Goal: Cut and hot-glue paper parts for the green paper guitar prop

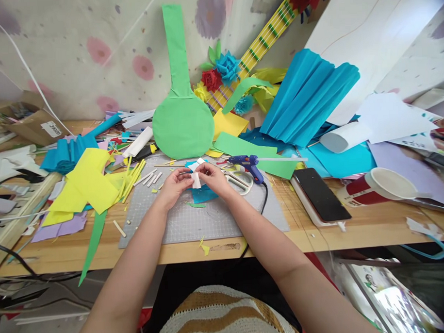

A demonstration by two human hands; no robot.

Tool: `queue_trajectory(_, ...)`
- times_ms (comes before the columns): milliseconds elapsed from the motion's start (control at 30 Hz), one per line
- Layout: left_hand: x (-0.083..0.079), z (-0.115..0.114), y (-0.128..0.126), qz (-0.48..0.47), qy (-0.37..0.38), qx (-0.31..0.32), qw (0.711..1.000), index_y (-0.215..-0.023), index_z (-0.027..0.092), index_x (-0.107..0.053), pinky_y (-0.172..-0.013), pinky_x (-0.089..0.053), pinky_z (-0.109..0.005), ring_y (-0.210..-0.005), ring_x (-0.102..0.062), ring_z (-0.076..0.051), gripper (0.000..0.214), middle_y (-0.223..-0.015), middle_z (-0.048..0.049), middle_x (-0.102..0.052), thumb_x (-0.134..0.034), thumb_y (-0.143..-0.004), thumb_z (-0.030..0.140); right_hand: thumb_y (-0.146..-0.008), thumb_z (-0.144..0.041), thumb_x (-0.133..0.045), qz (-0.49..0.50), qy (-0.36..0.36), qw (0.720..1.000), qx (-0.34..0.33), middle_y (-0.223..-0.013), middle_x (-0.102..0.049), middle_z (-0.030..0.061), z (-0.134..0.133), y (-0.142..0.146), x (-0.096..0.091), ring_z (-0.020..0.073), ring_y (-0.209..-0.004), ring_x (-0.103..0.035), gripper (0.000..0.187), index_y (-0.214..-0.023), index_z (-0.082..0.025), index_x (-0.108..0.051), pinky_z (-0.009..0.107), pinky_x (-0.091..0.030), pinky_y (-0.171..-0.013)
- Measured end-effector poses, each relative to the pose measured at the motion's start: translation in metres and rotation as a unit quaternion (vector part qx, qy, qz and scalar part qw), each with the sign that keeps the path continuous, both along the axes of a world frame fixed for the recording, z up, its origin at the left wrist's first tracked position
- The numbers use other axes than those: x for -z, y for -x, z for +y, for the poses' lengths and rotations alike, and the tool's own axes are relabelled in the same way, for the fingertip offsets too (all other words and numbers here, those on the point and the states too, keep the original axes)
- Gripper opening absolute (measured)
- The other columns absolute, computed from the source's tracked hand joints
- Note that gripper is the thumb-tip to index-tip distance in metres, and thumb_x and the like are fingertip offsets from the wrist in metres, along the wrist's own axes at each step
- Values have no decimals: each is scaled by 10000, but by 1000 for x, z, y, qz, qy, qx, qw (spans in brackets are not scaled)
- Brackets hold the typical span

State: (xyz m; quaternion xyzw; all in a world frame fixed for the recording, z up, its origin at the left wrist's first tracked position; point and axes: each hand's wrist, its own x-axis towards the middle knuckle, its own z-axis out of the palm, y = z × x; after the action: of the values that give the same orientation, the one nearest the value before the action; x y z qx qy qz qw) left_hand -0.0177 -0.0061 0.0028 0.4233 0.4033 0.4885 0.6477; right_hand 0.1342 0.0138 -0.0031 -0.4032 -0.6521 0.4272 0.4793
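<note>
Over the grey cutting mat point(195, 221), my left hand point(173, 186) and my right hand point(213, 179) pinch a small white paper piece point(196, 180) between their fingertips. Both hands are closed on it. Under the hands lies a scrap of blue paper point(204, 194) and a small green sliver point(196, 205). A blue glue gun point(247, 164) lies just right of my right hand, with scissors point(239, 180) beside it.
A green paddle-shaped paper form point(182, 119) leans on the wall. Yellow paper point(89, 183) and paper strips lie left. Blue pleated paper point(307, 98), a black phone point(319, 194) and a tipped red cup point(375, 185) lie right. Paper flowers point(220, 72) stand behind.
</note>
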Motion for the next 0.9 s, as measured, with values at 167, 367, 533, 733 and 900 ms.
queue_trajectory(167, -2, -1, -2, 17, 16, 4, 1000, -924, 168, -504, -665, -468, -257, -680, -598, -111, 478, -765, 1, -629, -756, -518, 179, -707, -264, -557, -44, -20, 999, -11, -649, -554, -17, -3, 1, -2, 98, -619, -465, 98, -683, -171, -582, 230, -349, -580)
queue_trajectory(367, -1, -1, -5, 37, 1, -64, 997, -898, 186, -448, -670, -465, -277, -658, -596, -114, 526, -729, 25, -611, -759, -474, 184, -782, -329, -502, -66, -49, 997, -5, -738, -559, 0, -6, 0, -6, 108, -689, -482, 168, -764, -179, -577, 233, -370, -624)
queue_trajectory(533, 0, 0, -7, 49, -15, -105, 993, -877, 193, -419, -670, -444, -253, -676, -588, -108, 532, -755, 22, -609, -753, -463, 190, -755, -340, -545, -109, -71, 991, -11, -748, -522, -15, -12, -2, -11, 113, -716, -478, 200, -887, -191, -548, 246, -376, -687)
queue_trajectory(733, -6, -3, -9, 0, 14, -78, 997, -823, 194, -388, -594, -414, -219, -577, -550, -84, 497, -650, 64, -566, -738, -470, 174, -747, -258, -507, -134, -71, 988, 2, -701, -471, -29, -15, -2, -12, 113, -679, -454, 144, -876, -196, -511, 247, -369, -673)
queue_trajectory(900, -7, -3, -9, -19, 34, -62, 997, -844, 182, -415, -599, -425, -232, -586, -570, -99, 484, -653, 39, -594, -733, -480, 157, -736, -250, -491, -146, -56, 988, 6, -727, -486, -26, -17, -3, -15, 111, -680, -455, 93, -810, -203, -459, 245, -367, -667)
